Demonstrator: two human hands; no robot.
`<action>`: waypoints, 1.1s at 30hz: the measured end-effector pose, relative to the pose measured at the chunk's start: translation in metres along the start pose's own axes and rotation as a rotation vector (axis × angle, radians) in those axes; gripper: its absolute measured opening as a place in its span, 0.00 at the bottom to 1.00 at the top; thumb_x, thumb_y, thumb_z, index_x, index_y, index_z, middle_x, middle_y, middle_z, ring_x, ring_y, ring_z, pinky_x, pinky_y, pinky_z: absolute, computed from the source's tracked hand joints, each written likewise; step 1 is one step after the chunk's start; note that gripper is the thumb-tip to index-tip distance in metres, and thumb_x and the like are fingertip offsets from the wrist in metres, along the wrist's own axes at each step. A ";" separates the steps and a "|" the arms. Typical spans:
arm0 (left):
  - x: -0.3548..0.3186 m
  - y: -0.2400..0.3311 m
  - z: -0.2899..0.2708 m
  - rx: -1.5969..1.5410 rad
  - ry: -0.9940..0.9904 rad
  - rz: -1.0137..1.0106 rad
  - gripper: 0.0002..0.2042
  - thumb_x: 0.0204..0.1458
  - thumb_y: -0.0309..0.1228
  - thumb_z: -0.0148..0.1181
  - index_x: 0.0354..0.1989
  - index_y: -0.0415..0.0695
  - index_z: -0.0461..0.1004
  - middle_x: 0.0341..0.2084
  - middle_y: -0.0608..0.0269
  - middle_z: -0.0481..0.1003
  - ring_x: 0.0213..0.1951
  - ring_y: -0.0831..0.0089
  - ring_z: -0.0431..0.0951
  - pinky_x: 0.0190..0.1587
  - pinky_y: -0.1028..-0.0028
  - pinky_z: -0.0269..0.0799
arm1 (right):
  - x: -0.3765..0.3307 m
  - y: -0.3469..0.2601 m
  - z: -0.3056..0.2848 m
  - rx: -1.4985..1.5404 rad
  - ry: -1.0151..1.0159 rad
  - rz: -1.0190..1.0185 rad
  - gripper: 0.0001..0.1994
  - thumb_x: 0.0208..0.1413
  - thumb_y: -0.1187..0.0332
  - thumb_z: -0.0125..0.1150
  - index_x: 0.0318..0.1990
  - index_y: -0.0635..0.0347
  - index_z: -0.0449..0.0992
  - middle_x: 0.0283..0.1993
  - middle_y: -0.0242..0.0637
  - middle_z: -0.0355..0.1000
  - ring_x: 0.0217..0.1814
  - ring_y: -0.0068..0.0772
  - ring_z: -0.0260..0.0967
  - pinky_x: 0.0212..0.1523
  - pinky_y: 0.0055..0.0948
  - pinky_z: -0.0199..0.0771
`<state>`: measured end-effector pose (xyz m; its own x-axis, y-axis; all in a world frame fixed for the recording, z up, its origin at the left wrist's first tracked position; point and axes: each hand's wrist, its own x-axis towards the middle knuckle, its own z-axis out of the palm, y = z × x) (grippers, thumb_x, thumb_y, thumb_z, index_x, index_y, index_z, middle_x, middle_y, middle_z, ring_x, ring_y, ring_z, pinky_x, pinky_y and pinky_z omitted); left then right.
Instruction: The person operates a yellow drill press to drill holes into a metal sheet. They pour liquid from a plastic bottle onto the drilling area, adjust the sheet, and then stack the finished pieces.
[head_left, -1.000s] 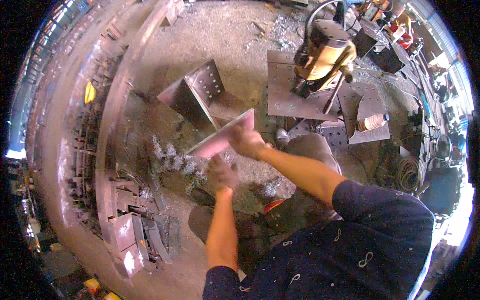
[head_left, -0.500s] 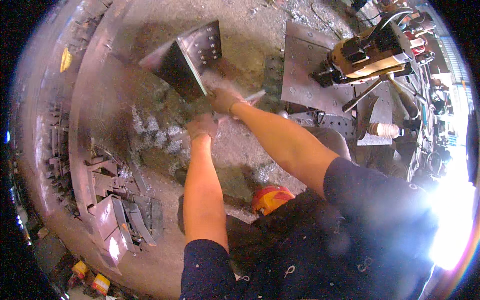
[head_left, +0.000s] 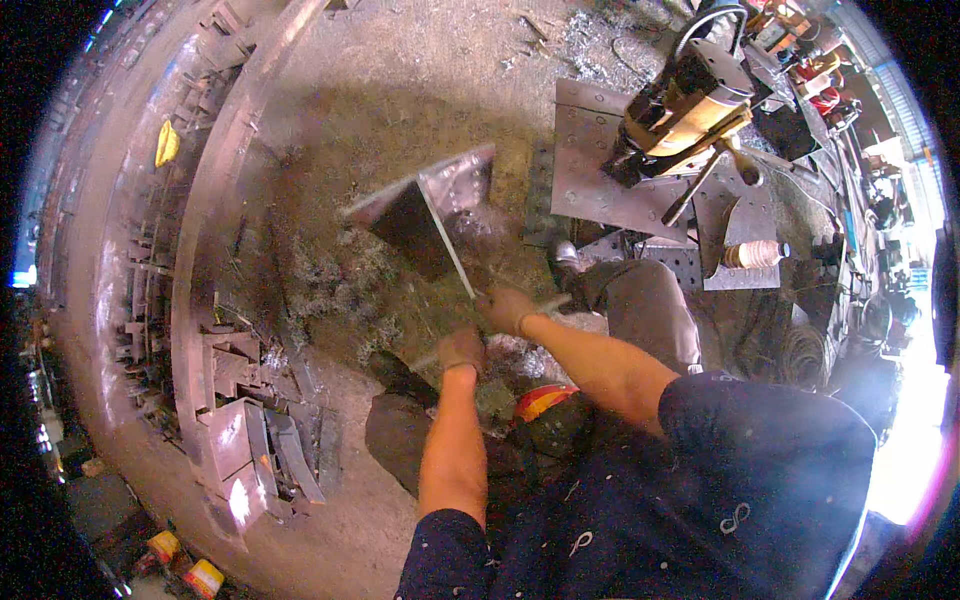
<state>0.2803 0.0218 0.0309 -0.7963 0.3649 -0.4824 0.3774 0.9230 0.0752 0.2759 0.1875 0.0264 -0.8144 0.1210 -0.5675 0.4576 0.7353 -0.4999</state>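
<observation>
Between my knees, low over the floor, is a steel bracket (head_left: 415, 225) of dark plates joined at right angles, one plate dotted with holes. It is smeared by motion. My left hand (head_left: 462, 350) is closed round the near cross plate of the bracket. Beside it, a little farther off and to the right, my right hand (head_left: 506, 310) grips the same near end, where the bright upright edge meets the cross plate. Both hands are dusty grey and blurred, so single fingers are hard to make out.
Right of me, a yellow and black magnetic drill (head_left: 690, 110) stands on a drilled steel plate (head_left: 590, 150), near a bottle (head_left: 755, 255). Metal shavings (head_left: 340, 300) litter the floor. Steel offcuts (head_left: 235, 440) and a long beam (head_left: 190, 280) lie left. A red-yellow object (head_left: 545, 400) sits close to me.
The bracket and both my hands have come closer to my body and lower in the view. My view has also shifted somewhat. Both hands keep their hold.
</observation>
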 end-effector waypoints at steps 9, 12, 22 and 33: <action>-0.119 0.039 0.062 -0.146 -0.224 0.121 0.15 0.60 0.43 0.64 0.49 0.51 0.87 0.49 0.54 0.86 0.51 0.51 0.88 0.50 0.51 0.84 | -0.098 0.118 0.119 -0.017 0.032 0.063 0.41 0.68 0.35 0.49 0.69 0.66 0.72 0.69 0.63 0.72 0.70 0.65 0.71 0.72 0.53 0.68; -0.142 0.040 0.061 -0.180 -0.320 0.102 0.15 0.59 0.43 0.65 0.49 0.51 0.87 0.49 0.53 0.86 0.51 0.50 0.87 0.51 0.52 0.84 | -0.131 0.093 0.098 0.043 -0.115 0.087 0.42 0.66 0.33 0.50 0.66 0.67 0.76 0.65 0.64 0.75 0.68 0.65 0.73 0.70 0.52 0.70; -0.112 0.008 0.142 -0.333 -0.251 0.313 0.19 0.56 0.44 0.69 0.49 0.43 0.85 0.51 0.45 0.84 0.51 0.45 0.86 0.52 0.51 0.84 | -0.122 0.078 0.066 0.108 -0.339 0.071 0.35 0.64 0.32 0.55 0.60 0.52 0.84 0.56 0.57 0.82 0.58 0.54 0.81 0.63 0.48 0.76; -0.103 -0.003 -0.001 -0.250 -0.457 0.303 0.29 0.51 0.55 0.73 0.57 0.50 0.83 0.54 0.51 0.83 0.54 0.50 0.85 0.55 0.55 0.82 | -0.105 0.020 0.004 0.219 -0.261 0.179 0.33 0.63 0.34 0.59 0.49 0.58 0.88 0.40 0.50 0.86 0.42 0.49 0.84 0.50 0.46 0.82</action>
<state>0.3607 -0.0186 0.0810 -0.3657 0.5777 -0.7298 0.3893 0.8071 0.4438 0.3723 0.1864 0.0734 -0.6091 0.0400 -0.7921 0.6728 0.5549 -0.4893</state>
